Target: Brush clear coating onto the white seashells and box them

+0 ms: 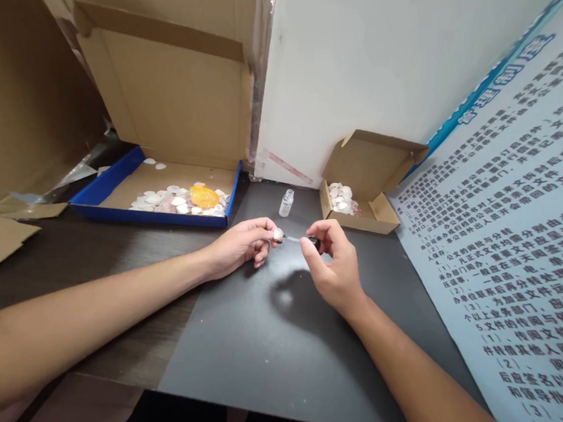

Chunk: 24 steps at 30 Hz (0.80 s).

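Note:
Between the thumb and fingers of my left hand (243, 247) is a small rounded, speckled shell-like piece (278, 235). My right hand (332, 263) pinches a black brush cap (314, 243). Its thin pale brush stem (294, 239) points left, and the tip is at or very near the speckled piece; I cannot tell whether they touch. Behind the hands a small clear glass bottle (286, 205) stands upright and uncapped, with a printed label.
On the left, an open blue-sided cardboard box (147, 217) holds white shells and an orange shell (204, 196). Back right is a smaller open cardboard box (386, 217) with white shells (342, 198). A dark mat (247, 348) covers the table. A printed board (529, 197) leans at right.

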Tool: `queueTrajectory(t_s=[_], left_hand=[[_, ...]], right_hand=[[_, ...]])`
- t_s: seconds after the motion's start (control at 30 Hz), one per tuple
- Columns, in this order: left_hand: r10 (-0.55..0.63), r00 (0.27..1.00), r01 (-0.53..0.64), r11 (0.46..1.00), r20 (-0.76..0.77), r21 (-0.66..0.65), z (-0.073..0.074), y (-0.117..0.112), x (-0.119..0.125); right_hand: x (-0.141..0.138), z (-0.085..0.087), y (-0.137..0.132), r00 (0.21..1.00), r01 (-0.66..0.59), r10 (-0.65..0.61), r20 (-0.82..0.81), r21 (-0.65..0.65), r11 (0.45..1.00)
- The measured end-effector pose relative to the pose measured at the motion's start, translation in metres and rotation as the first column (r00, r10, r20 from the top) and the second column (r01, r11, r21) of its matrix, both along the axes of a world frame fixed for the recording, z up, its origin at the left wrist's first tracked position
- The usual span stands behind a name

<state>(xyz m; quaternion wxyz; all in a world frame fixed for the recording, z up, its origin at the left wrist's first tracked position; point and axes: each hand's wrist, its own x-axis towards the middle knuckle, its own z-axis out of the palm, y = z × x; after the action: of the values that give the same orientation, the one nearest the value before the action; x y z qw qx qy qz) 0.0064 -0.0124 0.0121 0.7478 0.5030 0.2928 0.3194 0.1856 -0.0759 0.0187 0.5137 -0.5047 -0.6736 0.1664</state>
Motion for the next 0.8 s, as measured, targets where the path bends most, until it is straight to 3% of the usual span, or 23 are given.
queueTrajectory(t_s=[0.8], left_hand=[[-0.039, 0.999, 0.039, 0.999, -0.020, 0.001, -0.0011, 0.0000, -0.0009]], right_hand=[[0.0008, -0.0028, 0.0000, 1.000, -0.019, 0.019, -0.013, 0.030, 0.999]])
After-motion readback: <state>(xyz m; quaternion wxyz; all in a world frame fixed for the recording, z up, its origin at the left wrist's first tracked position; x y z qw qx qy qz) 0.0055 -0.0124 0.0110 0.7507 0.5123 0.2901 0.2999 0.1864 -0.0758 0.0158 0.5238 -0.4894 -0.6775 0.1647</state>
